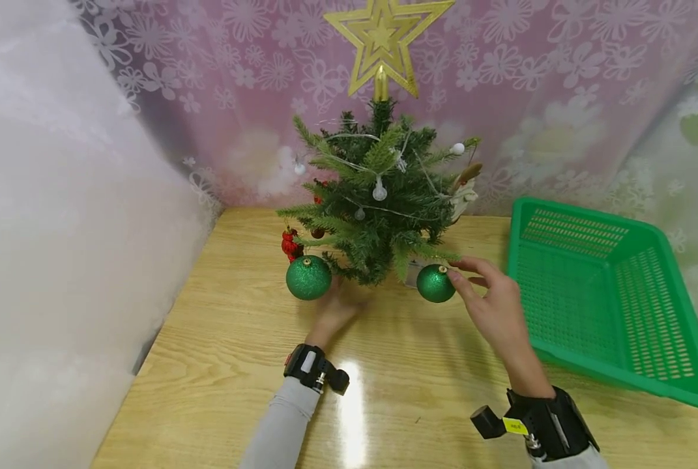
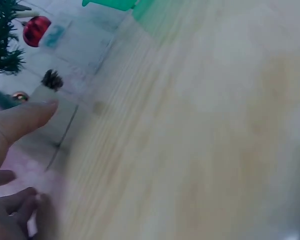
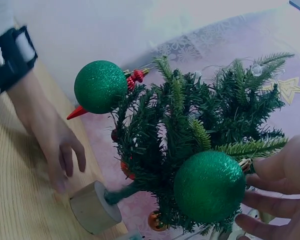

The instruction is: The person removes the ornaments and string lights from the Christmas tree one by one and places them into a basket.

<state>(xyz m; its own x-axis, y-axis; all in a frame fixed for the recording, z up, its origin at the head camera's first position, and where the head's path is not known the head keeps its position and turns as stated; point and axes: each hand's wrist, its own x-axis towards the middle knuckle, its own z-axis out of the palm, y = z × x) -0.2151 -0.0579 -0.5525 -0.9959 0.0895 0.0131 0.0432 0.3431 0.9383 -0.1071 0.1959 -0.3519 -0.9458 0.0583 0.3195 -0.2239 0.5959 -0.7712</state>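
A small artificial Christmas tree stands on the wooden table, its pale round wooden base showing in the right wrist view. At its right side my right hand pinches a glittery green ball ornament by its gold cap, between thumb and fingers, at a low branch tip. Another green ball ornament hangs from the lower left branches. My left hand is low beside the base, fingers loosely bent with nothing in them. In the head view the second green ball partly covers this hand.
An open green plastic basket sits on the right of the table. A gold star tops the tree. Red ornaments hang at the left, and a clear-bulb light string crosses the branches. A flowered curtain is behind.
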